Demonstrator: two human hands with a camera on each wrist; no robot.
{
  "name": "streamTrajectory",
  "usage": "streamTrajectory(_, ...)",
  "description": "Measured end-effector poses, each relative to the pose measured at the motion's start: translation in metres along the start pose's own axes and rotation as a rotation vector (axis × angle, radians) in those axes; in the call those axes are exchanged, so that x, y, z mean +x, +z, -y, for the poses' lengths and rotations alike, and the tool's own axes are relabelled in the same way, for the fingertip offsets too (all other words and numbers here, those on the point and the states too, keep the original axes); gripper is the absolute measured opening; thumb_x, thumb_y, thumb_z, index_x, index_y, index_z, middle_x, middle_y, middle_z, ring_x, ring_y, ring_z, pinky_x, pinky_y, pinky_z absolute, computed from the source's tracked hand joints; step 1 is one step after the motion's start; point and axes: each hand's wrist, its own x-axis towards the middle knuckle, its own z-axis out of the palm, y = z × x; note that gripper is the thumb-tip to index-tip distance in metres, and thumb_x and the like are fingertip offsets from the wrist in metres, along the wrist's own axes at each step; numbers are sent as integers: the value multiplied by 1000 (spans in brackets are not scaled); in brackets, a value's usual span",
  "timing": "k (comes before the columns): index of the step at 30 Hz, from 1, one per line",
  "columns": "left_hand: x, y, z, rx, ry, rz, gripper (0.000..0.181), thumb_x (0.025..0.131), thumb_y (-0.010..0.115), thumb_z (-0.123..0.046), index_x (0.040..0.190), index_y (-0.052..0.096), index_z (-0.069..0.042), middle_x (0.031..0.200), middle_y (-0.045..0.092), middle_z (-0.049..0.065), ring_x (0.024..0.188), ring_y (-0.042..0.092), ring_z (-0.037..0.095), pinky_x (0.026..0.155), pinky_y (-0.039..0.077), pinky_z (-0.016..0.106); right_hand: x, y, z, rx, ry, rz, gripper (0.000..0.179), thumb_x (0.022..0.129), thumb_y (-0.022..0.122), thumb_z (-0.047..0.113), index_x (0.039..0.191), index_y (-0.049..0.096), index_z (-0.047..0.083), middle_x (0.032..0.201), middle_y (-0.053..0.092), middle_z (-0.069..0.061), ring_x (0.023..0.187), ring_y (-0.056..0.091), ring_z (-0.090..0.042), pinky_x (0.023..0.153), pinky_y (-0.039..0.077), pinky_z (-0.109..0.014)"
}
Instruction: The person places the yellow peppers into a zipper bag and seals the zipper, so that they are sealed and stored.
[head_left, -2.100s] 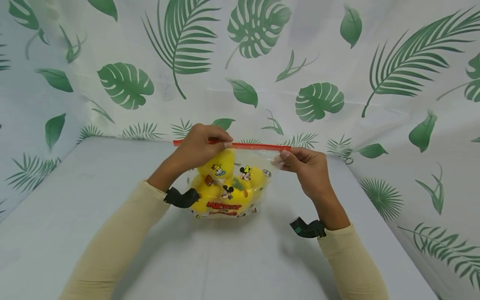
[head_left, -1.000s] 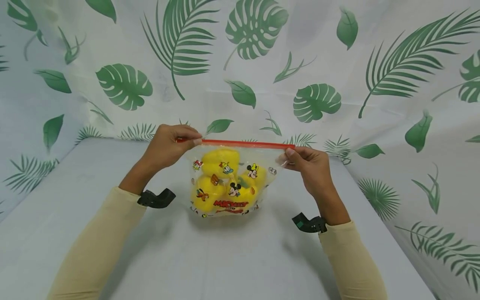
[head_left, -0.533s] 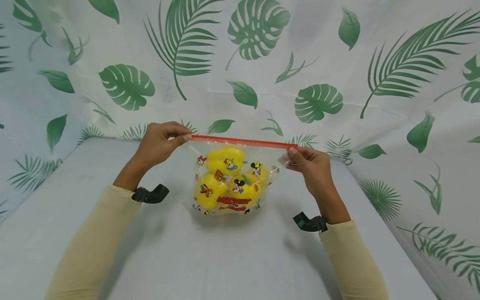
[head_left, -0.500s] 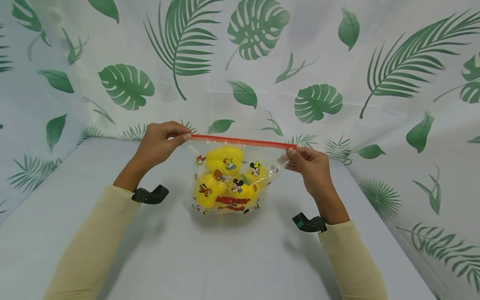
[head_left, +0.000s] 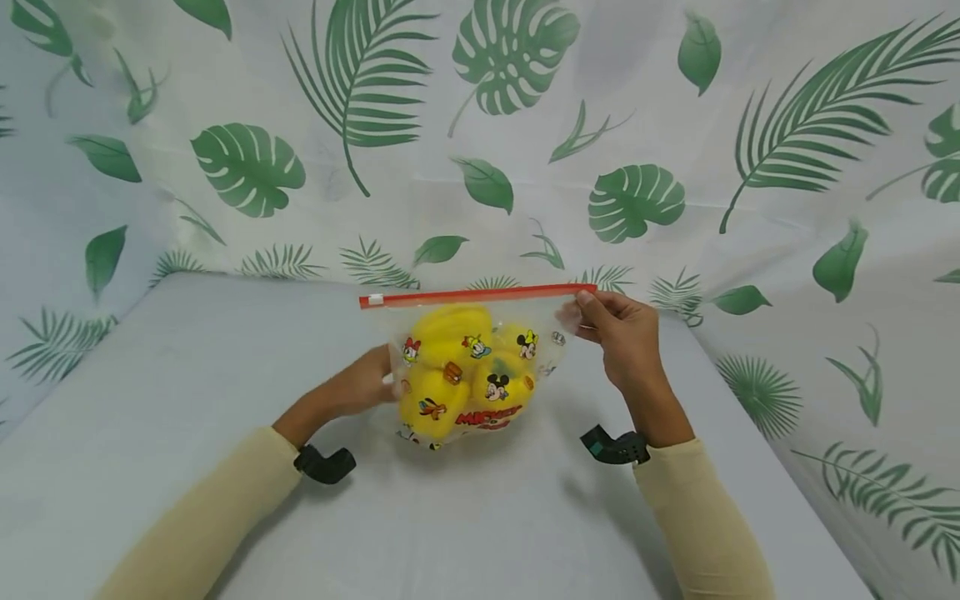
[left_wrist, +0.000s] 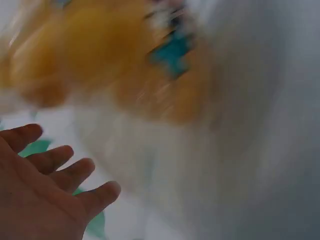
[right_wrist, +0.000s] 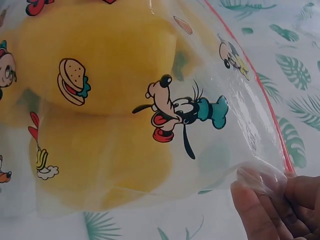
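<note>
A clear zip bag [head_left: 546,323], printed with cartoon figures, hangs low over the table in the head view. Several yellow bell peppers [head_left: 450,327] show through its plastic. Its red zip strip [head_left: 480,294] runs along the top, with a white slider [head_left: 376,299] at the left end. At the top right corner, my right hand [head_left: 628,333] pinches the plastic just under the strip. My left hand [head_left: 366,383] is by the bag's left side, its fingertips partly hidden behind it. The left wrist view shows that hand [left_wrist: 45,185] with spread fingers below the blurred bag.
The white-covered table [head_left: 450,533] extends on all sides below the bag. Behind it and at both sides hangs a white cloth [head_left: 547,200] printed with green leaves. A black wrist camera [head_left: 325,464] sits on the left wrist, another camera [head_left: 613,445] on the right.
My left hand drew left along the zip strip, then let go of its left end and dropped beside the bag. The strip's left end sank and the slider shows. My right hand kept its pinch.
</note>
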Motion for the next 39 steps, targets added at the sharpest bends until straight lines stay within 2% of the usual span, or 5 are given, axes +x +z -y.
streamTrajectory(4,1,19,-5,-75,-19,155,83,77,75,-53,142,37,-18,125,58,0,108,58,19,96,47,38,0,0,1,-7,-7,-8,32,89,70,22,105,70,-5,88,72,-7,81,71,-19,75,55,-29)
streamTrajectory(10,2,22,-9,-49,-86,51,66,82,78,-24,137,41,-18,120,61,1,103,62,19,88,52,34,3,-2,0,23,4,40,37,90,68,24,115,66,-3,103,68,-8,91,68,-19,81,53,-28)
streamTrajectory(21,5,9,10,-297,-239,-48,75,89,69,-31,150,29,-13,127,59,15,106,61,27,90,51,38,11,0,-69,-161,95,798,104,77,72,58,155,7,39,160,18,2,143,21,-30,109,25,-55)
streamTrajectory(28,7,5,15,-451,-321,-92,79,97,53,-37,157,10,-11,133,55,17,107,60,19,93,48,34,10,8,-78,-184,78,820,105,74,74,59,155,13,35,151,33,-3,132,36,-33,101,40,-53)
streamTrajectory(39,17,10,12,-731,-435,-55,69,95,50,-53,145,36,-7,126,56,11,106,60,22,89,51,37,6,6,-78,-290,225,825,80,95,59,39,157,12,23,143,44,-10,125,48,-29,105,35,-52)
